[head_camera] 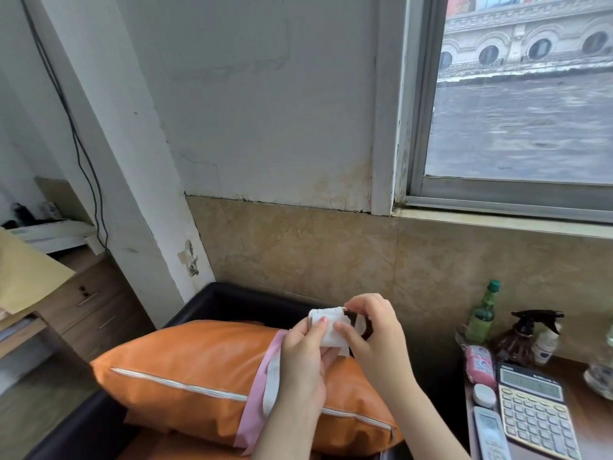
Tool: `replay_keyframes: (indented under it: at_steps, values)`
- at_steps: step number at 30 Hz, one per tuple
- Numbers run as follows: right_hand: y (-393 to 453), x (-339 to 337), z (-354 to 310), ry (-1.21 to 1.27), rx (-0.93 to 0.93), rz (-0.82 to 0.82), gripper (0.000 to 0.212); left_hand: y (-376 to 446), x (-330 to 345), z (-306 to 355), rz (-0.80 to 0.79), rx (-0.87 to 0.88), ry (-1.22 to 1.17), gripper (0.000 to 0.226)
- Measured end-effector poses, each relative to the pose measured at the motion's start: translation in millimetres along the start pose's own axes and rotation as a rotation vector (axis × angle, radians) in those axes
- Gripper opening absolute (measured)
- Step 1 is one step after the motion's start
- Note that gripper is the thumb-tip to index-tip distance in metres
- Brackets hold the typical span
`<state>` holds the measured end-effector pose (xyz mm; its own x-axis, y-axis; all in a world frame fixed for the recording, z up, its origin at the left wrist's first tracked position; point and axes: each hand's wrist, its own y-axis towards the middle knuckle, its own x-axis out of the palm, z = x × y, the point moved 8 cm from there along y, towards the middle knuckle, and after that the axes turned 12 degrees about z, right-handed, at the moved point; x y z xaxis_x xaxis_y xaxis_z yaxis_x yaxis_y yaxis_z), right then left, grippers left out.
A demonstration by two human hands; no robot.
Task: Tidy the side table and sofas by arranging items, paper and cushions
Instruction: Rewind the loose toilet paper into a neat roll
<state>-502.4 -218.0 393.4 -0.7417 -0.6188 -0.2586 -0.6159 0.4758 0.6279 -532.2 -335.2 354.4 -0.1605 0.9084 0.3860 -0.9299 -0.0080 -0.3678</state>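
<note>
Beneath the window, a black sofa (232, 302) carries an orange cushion (205, 376). Above it both hands pinch a strip of paper – left hand (303, 353) closed on the loose tail, right hand (371, 330) closed on the rolled end. Best to wind it tight and even – keep tension. White and pink, thin, receipt-like, it trails over the cushion.

Glossy orange leather-look cushion (205, 370) with a metal zip, thin white paper strip (328, 330), smooth wooden side table (590, 423).
</note>
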Motion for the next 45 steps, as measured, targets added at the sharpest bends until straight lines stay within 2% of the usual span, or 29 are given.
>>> replay_keyframes:
  at_steps: [3,7,9,13,15,19,21,23,25,29,36,37,40,41,43,45]
  values:
    - [-7,11,-13,-0.067,-0.254,-0.14,0.037,0,-4,-1,0.049,-0.031,-0.053,0.023]
    - [-11,14,-8,-0.069,-0.295,-0.155,0.042,-3,-7,-9,0.026,-0.17,-0.153,0.03]
    - [-11,13,-7,-0.047,-0.272,-0.169,0.037,-4,-7,-11,-0.005,-0.231,-0.182,0.035]
    - [-15,13,0,0.059,-0.123,-0.266,0.01,-3,-7,-13,-0.029,-0.267,-0.166,0.039]
    - [-17,12,0,0.089,-0.062,-0.278,0.016,-4,-6,-12,-0.039,-0.251,-0.157,0.04]
    - [-13,1,9,0.067,0.069,-0.132,0.016,-11,4,-12,-0.098,-0.145,-0.09,0.048]
    - [-13,-3,11,0.066,0.099,-0.087,0.014,-16,7,-10,-0.121,-0.062,-0.02,0.038]
    - [-15,-5,10,0.048,0.103,-0.077,0.015,-12,2,-12,-0.047,-0.027,0.008,0.029]
    - [-17,-9,9,0.031,0.096,-0.056,0.017,-10,-3,-15,0.024,-0.067,-0.056,0.028]
    - [-18,-16,-5,0.038,-0.052,0.027,0.021,-12,-6,-17,0.065,-0.117,-0.174,0.027]
    - [-22,-15,-5,0.07,-0.145,0.03,0.022,-17,-7,-18,0.048,-0.085,-0.087,0.026]
    - [-23,-15,-7,0.043,-0.168,0.038,0.025,-17,-8,-18,0.068,-0.082,-0.093,0.027]
    - [-32,-12,-18,-0.099,-0.298,0.067,0.057,-22,-4,-17,0.086,-0.081,-0.111,0.025]
    - [-35,-11,-23,-0.132,-0.35,0.062,0.058,-23,-2,-17,0.083,-0.088,-0.116,0.022]
    - [-36,-11,-27,-0.14,-0.4,0.059,0.047,-28,0,-17,0.056,-0.126,-0.154,0.02]
    - [-30,-16,-26,-0.12,-0.375,0.073,0.035,-32,3,-17,0.007,-0.183,-0.207,0.023]
